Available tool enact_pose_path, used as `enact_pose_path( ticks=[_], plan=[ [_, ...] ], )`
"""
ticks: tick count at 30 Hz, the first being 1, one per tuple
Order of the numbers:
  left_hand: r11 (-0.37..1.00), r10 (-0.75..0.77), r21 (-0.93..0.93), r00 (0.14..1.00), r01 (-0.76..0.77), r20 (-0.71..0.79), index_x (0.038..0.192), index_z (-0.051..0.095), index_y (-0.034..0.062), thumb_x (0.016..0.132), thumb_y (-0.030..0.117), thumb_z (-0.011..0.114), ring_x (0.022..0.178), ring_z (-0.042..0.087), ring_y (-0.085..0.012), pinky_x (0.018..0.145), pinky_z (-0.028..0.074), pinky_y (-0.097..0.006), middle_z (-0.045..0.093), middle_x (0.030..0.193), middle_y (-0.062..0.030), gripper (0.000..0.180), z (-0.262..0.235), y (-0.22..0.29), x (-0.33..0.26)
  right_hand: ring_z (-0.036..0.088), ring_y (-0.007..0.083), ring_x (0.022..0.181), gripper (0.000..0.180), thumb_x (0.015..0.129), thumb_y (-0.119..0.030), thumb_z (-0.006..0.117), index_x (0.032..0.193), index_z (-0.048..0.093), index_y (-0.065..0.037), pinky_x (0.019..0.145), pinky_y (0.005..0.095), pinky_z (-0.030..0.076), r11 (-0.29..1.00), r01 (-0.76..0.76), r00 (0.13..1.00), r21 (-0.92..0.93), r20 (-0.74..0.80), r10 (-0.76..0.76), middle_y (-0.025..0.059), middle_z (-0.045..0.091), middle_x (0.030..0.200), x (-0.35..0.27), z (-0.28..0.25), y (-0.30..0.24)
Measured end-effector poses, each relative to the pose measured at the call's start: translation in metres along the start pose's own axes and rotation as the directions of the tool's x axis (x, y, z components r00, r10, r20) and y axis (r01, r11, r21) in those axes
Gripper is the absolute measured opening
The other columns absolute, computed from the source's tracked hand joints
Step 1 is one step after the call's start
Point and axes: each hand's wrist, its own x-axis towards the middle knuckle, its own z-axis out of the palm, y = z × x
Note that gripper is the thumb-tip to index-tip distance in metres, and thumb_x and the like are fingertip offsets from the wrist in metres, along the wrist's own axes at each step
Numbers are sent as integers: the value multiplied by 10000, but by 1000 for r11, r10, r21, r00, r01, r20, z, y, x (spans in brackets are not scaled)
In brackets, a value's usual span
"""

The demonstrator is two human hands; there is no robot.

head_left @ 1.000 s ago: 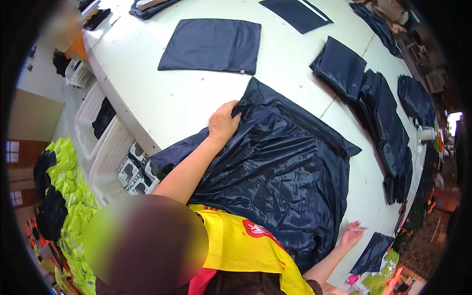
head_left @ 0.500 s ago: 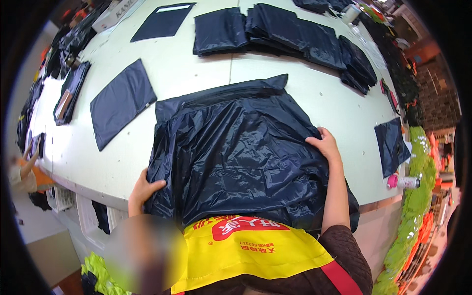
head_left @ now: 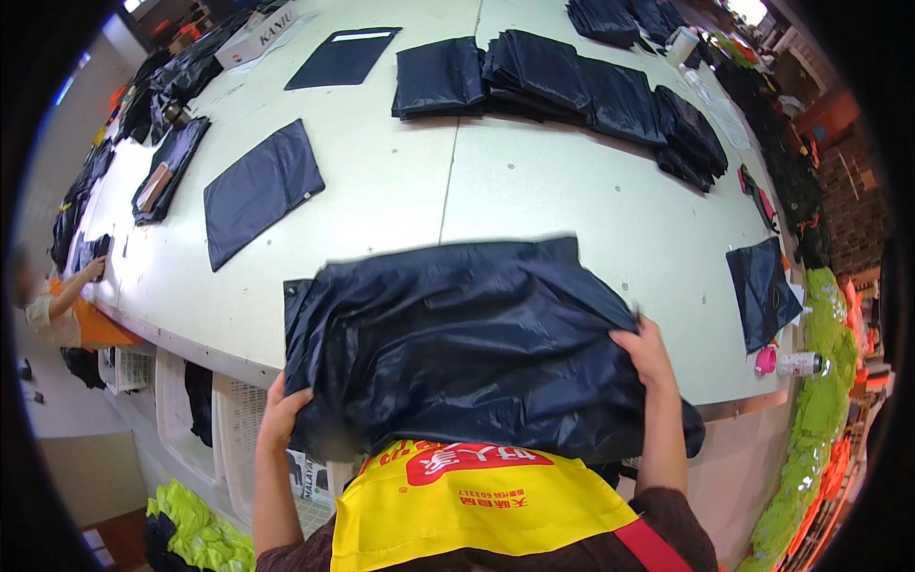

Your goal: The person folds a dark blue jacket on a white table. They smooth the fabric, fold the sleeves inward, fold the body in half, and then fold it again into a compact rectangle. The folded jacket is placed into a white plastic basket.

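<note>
While a dark navy garment [head_left: 457, 343] is lying crumpled across the near edge of the pale table [head_left: 534, 200], the person's two hands are gripping it from opposite sides — the left hand [head_left: 284, 412] is closing on its lower left corner where the cloth is hanging over the table's edge, and the right hand [head_left: 648, 353] is clutching the right border, fingers curled into the fabric. Both hands are well apart, each clamped on the cloth. A yellow apron [head_left: 477, 505] is showing just below the garment. Farther back, a flat folded dark piece [head_left: 259, 189] is lying to the left, and a row of folded dark pieces [head_left: 572, 86] is stretching along the far side.
</note>
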Motion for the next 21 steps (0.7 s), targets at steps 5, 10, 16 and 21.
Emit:
enact_pose_path(
  ticks=[5, 10, 16, 21],
  plan=[
    [983, 131, -119, 988, -140, -85, 1236, 502, -24, 695, 34, 550, 964, 585, -152, 903, 442, -282, 616, 1083, -57, 546, -18, 70, -95, 586, 269, 1002, 636, 666, -32, 629, 1267, 432, 36, 868, 385, 489, 911, 293, 937, 291, -275, -214, 188, 552, 1156, -111, -87, -47],
    [689, 642, 565, 743, -454, -187, 1277, 494, 18, 896, 256, 552, 1063, 563, -256, 903, 456, -343, 584, 1158, -127, 453, -99, 179, -99, 598, 234, 969, 561, 754, -145, 634, 1262, 470, 27, 851, 339, 489, 826, 558, 812, 82, -259, -523, 161, 581, 1119, -103, -115, -187],
    [438, 895, 457, 424, -774, -138, 1295, 495, 26, 912, 351, 554, 1056, 561, -216, 906, 438, -306, 576, 1203, -127, 506, 17, 354, 71, 608, 162, 832, 446, 839, -329, 658, 1136, 608, -1, 758, 258, 474, 552, 580, 646, -599, -75, -760, 104, 650, 970, 84, -130, -335],
    [463, 885, 331, 448, -822, -124, 1242, 544, 28, 915, 351, 554, 1028, 572, -193, 904, 434, -309, 601, 1155, -113, 460, -24, 278, 126, 616, 183, 790, 356, 870, -302, 628, 1031, 630, 15, 739, 293, 475, 173, 524, 390, -834, 55, -919, 128, 674, 912, 81, -16, -235]
  ],
)
